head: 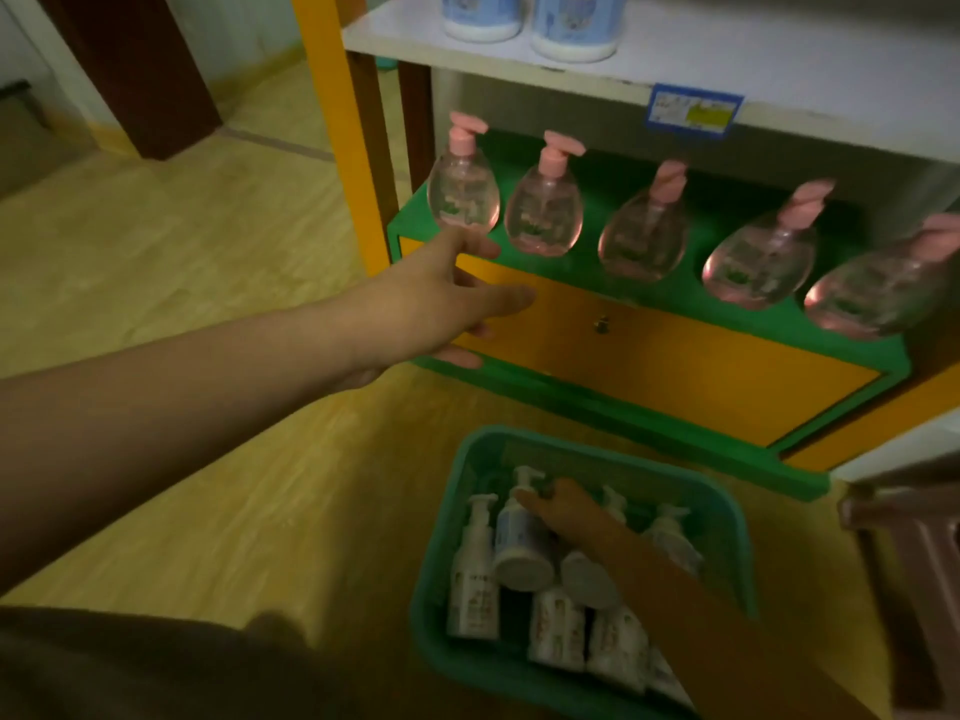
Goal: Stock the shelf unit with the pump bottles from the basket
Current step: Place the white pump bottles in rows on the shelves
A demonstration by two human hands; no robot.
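Our left hand (457, 298) reaches, fingers spread wide, just below the leftmost pink bottle (462, 192) on the shelf unit (649, 356). Our right hand (558, 504) grips a white pump bottle (519, 543) in the green basket (441, 579).

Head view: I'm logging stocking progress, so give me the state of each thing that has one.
Left hand: open, fingertips at the leftmost pink bottle.
Right hand: in the basket, on a white pump bottle; grip unclear.
Pink pump bottles: five in a row on the lower shelf.
Green basket: on the floor, holding white bottles.
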